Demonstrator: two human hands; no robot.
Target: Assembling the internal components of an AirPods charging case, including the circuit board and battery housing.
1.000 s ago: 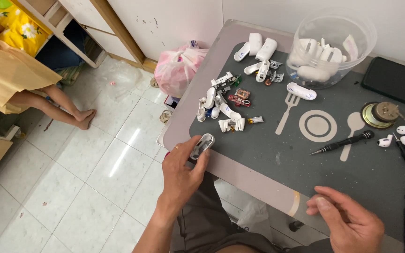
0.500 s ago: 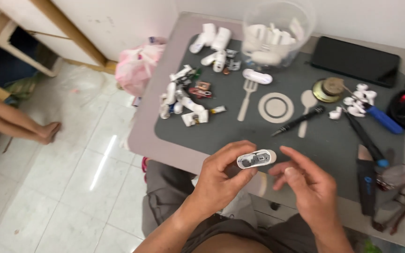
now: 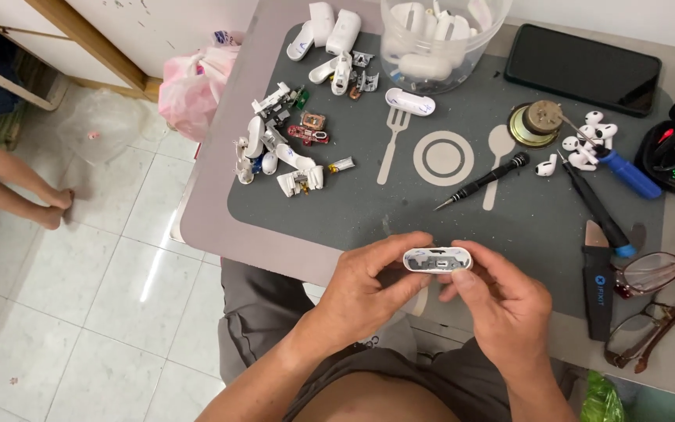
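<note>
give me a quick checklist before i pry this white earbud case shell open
1. Case shell held by both hands, left hand and right hand: ok.
2. Open side of the shell facing up: ok.
3. Black screwdriver lying on the grey mat, apart from both hands: ok.
4. Shell free of inner parts: cannot tell.
5. Glasses lying close by the right hand: not ok.

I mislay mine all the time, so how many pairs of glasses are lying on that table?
2, both at the table's right edge beside the right hand: one pair of glasses nearer the mat, a second pair just below it. The frame crops both; more may lie outside.
</note>
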